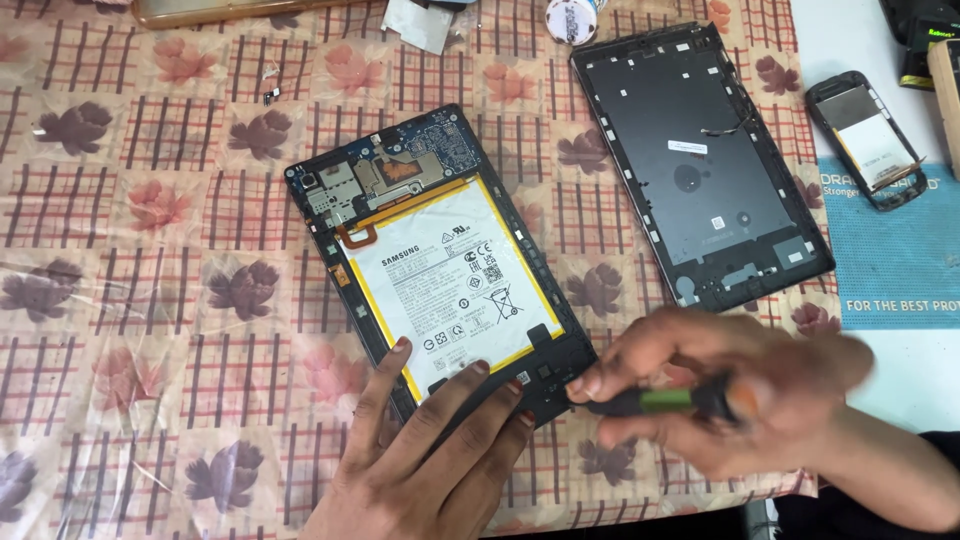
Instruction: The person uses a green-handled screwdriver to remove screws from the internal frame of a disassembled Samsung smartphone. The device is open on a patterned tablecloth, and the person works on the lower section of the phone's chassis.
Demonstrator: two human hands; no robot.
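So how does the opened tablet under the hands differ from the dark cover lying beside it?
The opened tablet shows a large white battery and a blue circuit board; the back cover is a mostly bare dark shell. The tablet is pressed by the left hand, with the right hand holding a screwdriver at its lower edge; the cover lies untouched. Both are rectangular, lying flat on the floral tablecloth.

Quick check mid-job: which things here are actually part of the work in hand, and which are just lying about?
In use:
opened tablet, back off, battery exposed
screwdriver, tip at the tablet's lower edge
right hand gripping the screwdriver
left hand, fingers steadying the tablet

Lying about:
back cover
small phone
blue mat
white tub
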